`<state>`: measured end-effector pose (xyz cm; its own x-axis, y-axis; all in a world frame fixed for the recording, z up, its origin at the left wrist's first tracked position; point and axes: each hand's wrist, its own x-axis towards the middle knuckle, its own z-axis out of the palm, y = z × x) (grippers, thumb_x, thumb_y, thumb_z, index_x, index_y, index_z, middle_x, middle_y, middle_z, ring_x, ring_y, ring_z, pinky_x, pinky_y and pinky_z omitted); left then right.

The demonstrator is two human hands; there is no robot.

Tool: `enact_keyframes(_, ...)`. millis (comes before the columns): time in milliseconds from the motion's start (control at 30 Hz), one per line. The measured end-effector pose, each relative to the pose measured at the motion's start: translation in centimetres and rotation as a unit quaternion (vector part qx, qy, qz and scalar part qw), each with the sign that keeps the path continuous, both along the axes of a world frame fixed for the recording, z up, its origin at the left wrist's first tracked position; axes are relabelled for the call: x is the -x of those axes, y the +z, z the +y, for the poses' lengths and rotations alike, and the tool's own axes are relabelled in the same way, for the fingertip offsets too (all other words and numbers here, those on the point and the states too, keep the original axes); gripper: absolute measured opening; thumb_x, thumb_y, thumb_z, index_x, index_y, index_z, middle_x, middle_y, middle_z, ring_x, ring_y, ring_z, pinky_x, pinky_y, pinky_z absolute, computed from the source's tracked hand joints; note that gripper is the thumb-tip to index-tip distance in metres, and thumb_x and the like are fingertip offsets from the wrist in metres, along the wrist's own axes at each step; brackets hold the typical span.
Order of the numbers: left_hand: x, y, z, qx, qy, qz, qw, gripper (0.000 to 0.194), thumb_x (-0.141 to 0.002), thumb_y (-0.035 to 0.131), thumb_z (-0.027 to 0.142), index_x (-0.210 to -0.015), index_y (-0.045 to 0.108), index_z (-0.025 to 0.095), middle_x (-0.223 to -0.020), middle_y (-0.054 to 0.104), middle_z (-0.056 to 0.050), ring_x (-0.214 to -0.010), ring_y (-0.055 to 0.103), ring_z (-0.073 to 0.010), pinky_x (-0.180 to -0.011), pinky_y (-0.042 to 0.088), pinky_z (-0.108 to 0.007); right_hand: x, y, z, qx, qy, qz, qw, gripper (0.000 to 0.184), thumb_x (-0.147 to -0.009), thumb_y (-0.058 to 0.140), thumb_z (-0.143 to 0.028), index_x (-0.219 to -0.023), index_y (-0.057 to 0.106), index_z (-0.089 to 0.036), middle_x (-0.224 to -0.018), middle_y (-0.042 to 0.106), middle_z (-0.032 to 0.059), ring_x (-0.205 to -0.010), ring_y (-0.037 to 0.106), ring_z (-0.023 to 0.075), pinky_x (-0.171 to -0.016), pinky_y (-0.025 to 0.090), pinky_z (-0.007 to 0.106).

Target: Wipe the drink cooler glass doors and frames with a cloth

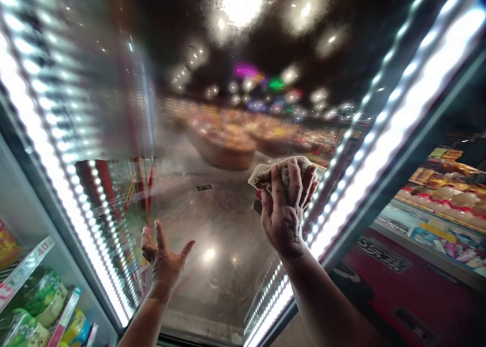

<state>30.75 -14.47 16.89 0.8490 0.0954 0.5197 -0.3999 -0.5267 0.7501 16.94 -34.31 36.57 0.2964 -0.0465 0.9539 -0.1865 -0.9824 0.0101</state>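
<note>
At right of centre, the right hand point(284, 220) holds a crumpled beige terry cloth point(261, 175) against a transparent glass panel point(224, 215). The left hand point(165, 266), lower left, is spread wide; contact cannot be determined. Bright white LED strips point(364, 170) flank both; green plastic-wrapped packs point(47, 296) occupy shelves at far left.

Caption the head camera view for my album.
Right hand presses a cloth to glass between bright light strips.
</note>
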Motion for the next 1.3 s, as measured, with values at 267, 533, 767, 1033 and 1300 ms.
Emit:
enact_keyframes(267,0.0,0.3,-0.1,0.023,0.001,0.010,1.000,0.111,-0.065,0.081,0.055,-0.157,0.027,0.023,-0.163,0.011,-0.019,-0.151,0.015,-0.0420,-0.121,0.021,-0.059,-0.4,0.9,0.3,0.068,0.010,0.062,0.996,0.062,-0.095,0.052,-0.016,-0.152,0.041,-0.038,-0.163,0.033,0.0046,-0.153,0.022,0.0310,-0.122,0.026,0.058)
enact_keyframes(533,-1.0,1.5,1.1,0.049,0.013,-0.066,0.997,0.087,-0.067,0.079,0.057,-0.139,0.049,0.020,-0.160,0.015,-0.018,-0.146,0.025,-0.0374,-0.117,0.033,-0.053,-1.3,1.0,1.4,0.088,0.028,0.094,0.991,0.058,-0.091,0.064,-0.028,-0.147,0.049,-0.031,-0.161,0.037,0.0077,-0.153,0.021,0.0340,-0.121,0.025,0.060)
enact_keyframes(767,-1.9,3.6,2.1,0.036,0.001,-0.008,0.999,0.127,-0.049,0.090,0.055,-0.153,0.027,0.019,-0.162,0.007,-0.022,-0.151,0.009,-0.0430,-0.119,0.026,-0.059,-2.0,2.0,1.7,0.078,0.051,0.033,0.995,0.048,-0.091,0.065,-0.024,-0.138,0.059,-0.033,-0.159,0.041,0.0063,-0.150,0.031,0.0311,-0.121,0.028,0.057)
enact_keyframes(1033,-2.2,3.3,1.9,0.026,-0.003,0.035,0.999,0.128,-0.054,0.086,0.059,-0.158,0.018,0.026,-0.165,0.000,-0.019,-0.154,-0.001,-0.0402,-0.121,0.017,-0.060,-2.7,2.3,1.7,0.134,0.106,0.048,0.984,0.038,-0.092,0.064,-0.016,-0.126,0.067,-0.031,-0.142,0.061,0.0034,-0.148,0.036,0.0248,-0.121,0.033,0.050)
enact_keyframes(1300,-2.6,2.5,2.0,0.024,-0.006,0.012,1.000,0.126,-0.057,0.086,0.057,-0.158,0.019,0.023,-0.164,0.005,-0.021,-0.154,0.004,-0.0399,-0.122,0.019,-0.058,-3.6,2.2,2.4,0.163,0.142,0.118,0.969,0.042,-0.095,0.057,-0.011,-0.131,0.064,-0.033,-0.143,0.060,0.0021,-0.150,0.033,0.0221,-0.122,0.031,0.049)
